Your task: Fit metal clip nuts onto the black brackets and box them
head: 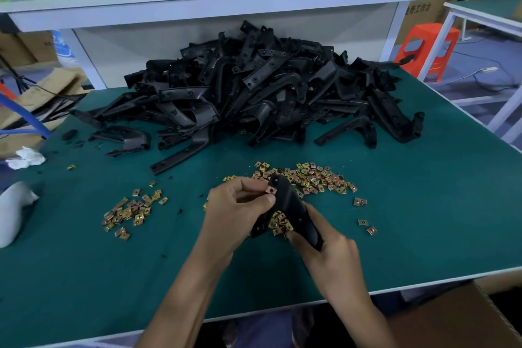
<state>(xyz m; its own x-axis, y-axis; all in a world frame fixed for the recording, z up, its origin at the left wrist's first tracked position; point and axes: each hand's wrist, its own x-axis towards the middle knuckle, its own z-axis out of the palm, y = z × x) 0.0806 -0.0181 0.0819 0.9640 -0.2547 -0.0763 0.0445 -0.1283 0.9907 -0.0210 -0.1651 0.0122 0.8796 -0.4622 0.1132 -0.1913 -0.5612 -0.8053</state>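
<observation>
I work from a single view, worn on the head. It faces forward and down over the table (84,277), close in: the left hand (240,206) and right hand (330,248) sit just below centre, forearms entering from the bottom edge. The wide lens reaches the bracket pile (254,87) and, at the top edge, the shelf (226,0) beyond.

The bracket (293,206) in my fingers (254,186) is matt black plastic, smooth with a faint sheen, like the heap of brackets (254,87) behind it. The clip nut (270,191) I pinch is thin yellowish plated metal, glinting, as are the loose clip nuts (310,178). The counter (423,206) wears a dull green mat. The box (452,319) is brown corrugated cardboard; the stool (429,48), glossy orange plastic.
</observation>
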